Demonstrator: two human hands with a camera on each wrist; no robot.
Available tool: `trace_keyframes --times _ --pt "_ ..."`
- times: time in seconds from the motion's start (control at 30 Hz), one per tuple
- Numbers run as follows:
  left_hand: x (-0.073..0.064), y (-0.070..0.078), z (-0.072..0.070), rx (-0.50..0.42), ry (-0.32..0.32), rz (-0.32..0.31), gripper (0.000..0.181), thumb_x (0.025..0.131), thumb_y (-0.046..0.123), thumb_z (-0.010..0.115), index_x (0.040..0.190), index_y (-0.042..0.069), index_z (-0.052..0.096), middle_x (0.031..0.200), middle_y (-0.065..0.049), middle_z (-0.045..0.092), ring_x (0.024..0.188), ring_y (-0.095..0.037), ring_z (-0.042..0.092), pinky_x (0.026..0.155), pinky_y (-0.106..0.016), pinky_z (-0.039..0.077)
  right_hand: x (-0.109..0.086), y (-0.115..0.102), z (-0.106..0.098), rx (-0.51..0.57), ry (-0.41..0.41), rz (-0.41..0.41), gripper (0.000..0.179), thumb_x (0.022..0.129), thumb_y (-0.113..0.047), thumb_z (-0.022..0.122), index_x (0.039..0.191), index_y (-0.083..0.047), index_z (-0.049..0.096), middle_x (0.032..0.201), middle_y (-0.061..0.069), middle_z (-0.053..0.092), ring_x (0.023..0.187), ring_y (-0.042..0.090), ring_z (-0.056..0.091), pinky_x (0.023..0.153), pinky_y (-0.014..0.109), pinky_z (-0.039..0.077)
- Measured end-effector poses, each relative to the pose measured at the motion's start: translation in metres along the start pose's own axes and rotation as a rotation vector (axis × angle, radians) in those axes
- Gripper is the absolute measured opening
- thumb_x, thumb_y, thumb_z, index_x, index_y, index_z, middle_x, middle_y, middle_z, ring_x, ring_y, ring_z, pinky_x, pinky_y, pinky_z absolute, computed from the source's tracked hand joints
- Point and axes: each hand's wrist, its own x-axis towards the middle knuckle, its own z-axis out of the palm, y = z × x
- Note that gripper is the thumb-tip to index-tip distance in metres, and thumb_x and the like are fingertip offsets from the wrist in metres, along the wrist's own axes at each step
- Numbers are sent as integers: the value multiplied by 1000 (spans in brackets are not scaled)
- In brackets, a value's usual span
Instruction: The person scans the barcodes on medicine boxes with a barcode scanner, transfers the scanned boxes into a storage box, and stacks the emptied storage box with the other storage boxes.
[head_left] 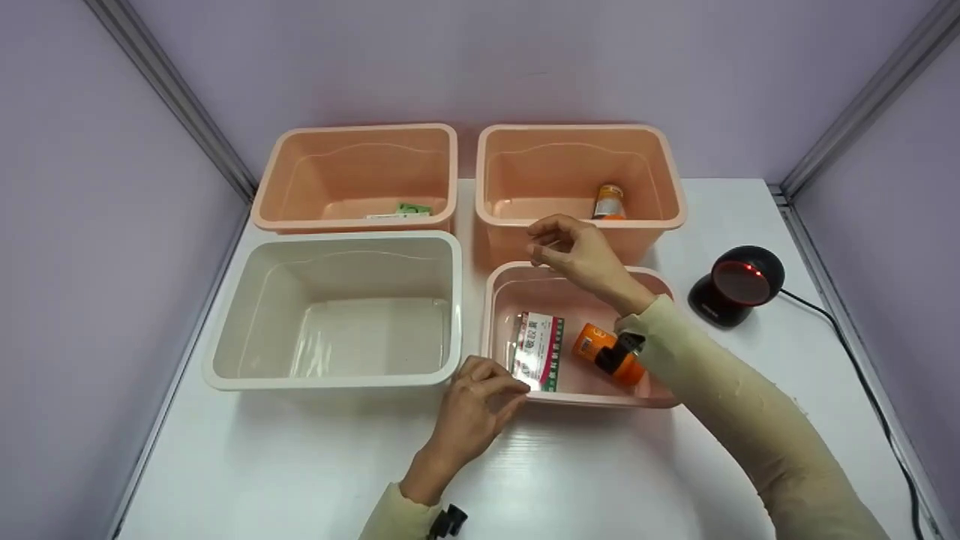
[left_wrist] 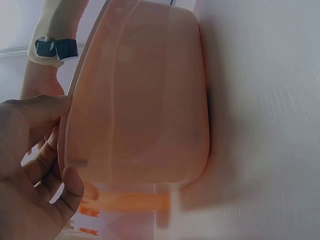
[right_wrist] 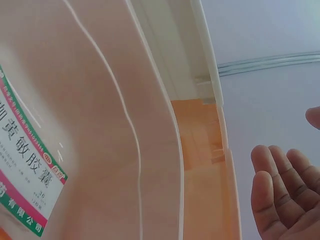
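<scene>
At the front left corner of the near pink bin (head_left: 600, 400), my left hand (head_left: 471, 405) pinches the rim between thumb and fingers. The left wrist view shows the outer wall of this bin (left_wrist: 145, 95) beside that hand (left_wrist: 30, 150). Inside the bin lie a white medicine box (head_left: 536, 351) with green and pink bands, and an orange bottle (head_left: 594, 339) partly hidden by my right wrist's strap. Over the bin's far rim hovers my right hand (head_left: 581, 255), fingers loosely bent and holding nothing. In the right wrist view this hand (right_wrist: 290, 195) is apart from the bins.
A white bin (head_left: 337, 384) stands on the left. Behind it, one peach bin (head_left: 356, 225) holds a green and white box (head_left: 412, 209); another peach bin (head_left: 577, 131) holds an orange-and-white bottle (head_left: 610, 201). A black scanner (head_left: 739, 281) with a cable (head_left: 862, 375) stands at right.
</scene>
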Motion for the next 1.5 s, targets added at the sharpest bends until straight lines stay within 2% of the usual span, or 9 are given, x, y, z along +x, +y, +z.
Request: trace_keyframes --times 0.23,0.4,0.6,0.87,1.07,1.3,1.5 --pt "1 2 -1 0 -16 -18 9 86 29 79 94 27 78 92 13 65 97 -8 54 93 -35 45 -10 10 -12 -48 1 9 30 93 -19 71 116 -1 65 107 17 71 91 27 71 80 31 60" --pt "1 2 0 -8 -20 -26 9 86 30 79 94 27 78 91 13 64 97 -8 54 93 -34 44 -18 14 -20 -122 -3 36 30 94 -24 71 116 -3 67 108 13 72 92 23 69 76 20 56" --pt "1 1 1 -5 2 -6 9 85 29 79 94 26 78 91 12 64 96 -8 54 90 -33 45 -25 22 -31 -214 -33 31 27 92 -27 72 113 -10 69 106 8 73 91 17 67 76 18 54" --pt "1 0 2 10 8 7 9 85 27 80 93 26 78 91 12 63 99 -8 55 90 -32 46 -33 31 -43 -302 -88 68 31 92 -25 72 115 -5 68 106 9 73 94 21 65 79 18 52" --pt "1 0 2 21 9 10 9 84 27 81 93 26 78 91 13 63 101 -8 55 91 -32 47 -37 36 -50 -355 -118 45 25 92 -22 72 110 -3 69 101 10 72 92 21 64 79 18 50" --pt "1 1 3 9 1 1 9 85 26 80 93 26 79 91 11 64 101 -10 56 92 -34 46 -46 40 -55 -450 -182 56 18 89 -14 72 104 -4 70 96 9 72 87 20 64 79 24 53" --pt "1 1 4 1 4 1 8 86 27 79 93 26 79 91 12 64 101 -9 56 92 -34 46 -53 43 -59 -541 -210 76 19 86 -17 73 101 -5 70 89 7 71 81 19 62 74 30 53"
